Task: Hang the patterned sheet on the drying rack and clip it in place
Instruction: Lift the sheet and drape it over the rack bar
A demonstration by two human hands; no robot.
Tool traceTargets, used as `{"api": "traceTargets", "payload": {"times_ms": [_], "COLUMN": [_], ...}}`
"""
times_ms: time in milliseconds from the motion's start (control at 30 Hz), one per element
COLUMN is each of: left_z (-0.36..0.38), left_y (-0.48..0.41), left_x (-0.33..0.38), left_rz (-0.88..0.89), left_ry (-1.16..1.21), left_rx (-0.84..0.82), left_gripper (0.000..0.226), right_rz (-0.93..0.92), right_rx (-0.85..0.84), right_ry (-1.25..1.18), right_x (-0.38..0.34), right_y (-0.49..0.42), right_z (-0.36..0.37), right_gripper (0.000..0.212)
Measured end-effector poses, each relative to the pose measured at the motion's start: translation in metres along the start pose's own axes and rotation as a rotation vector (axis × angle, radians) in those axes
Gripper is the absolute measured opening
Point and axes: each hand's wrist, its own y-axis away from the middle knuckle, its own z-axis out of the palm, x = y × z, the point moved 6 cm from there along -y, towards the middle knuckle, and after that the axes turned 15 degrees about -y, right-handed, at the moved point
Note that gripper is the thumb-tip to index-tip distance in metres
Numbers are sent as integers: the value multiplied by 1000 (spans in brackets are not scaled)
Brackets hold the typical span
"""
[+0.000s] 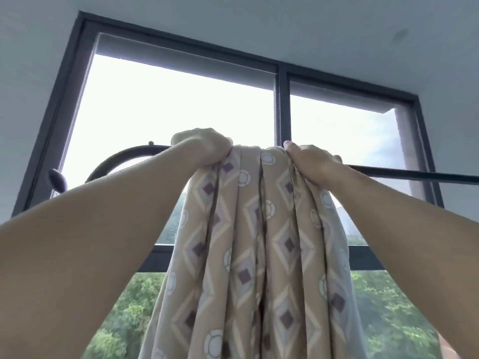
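Sheet (259, 242) bottom beyond lower edge.

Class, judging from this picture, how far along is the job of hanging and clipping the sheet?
Done: the patterned sheet is raised to the dark rack bar. In hand: the left hand and right hand grip its bunched top there. Left: spreading it out and clipping; no clip shows.

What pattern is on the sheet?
Tan sheet with cream-edged dark purple diamonds and white round flowers; head view.
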Motion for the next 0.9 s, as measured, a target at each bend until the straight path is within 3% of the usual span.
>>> {"api": "traceTargets", "payload": {"times_ms": [100,167,233,300,400,500,600,667,800,900], "left_z": [-15,-11,0,16,51,81,102,117,144,162], "left_y": [22,41,65,94,133,152,168,181,215,244], "left_x": [-6,-9,-12,-18,-27,-31,-30,-32,-41,-41], "left_rz": [-28,15,86,142,105,31,-17,-41,-96,-124], "left_ry": [-25,-33,77,395,946,1183,1236,1240,1218,1266], "left_rx": [260,372,491,508,297,62,-167,-286,-393,-449], "left_gripper": [40,41,40,39,43,33,16,18,24,20], "right_rz": [-177,-230,-271,-220,-66,77,231,311,392,421], "right_rx": [181,257,266,200,107,46,-132,-225,-270,-335], "right_ry": [67,-29,-283,-626,-856,-917,-998,-999,-1064,-1055], "right_x": [-1,4,8,13,27,43,49,57,71,77], "right_y": [23,42,68,94,124,139,164,185,225,254], "right_z": [-6,-3,4,10,23,36,55,68,88,97], "right_gripper": [60,54,48,50,54,43,30,23,15,26]}}
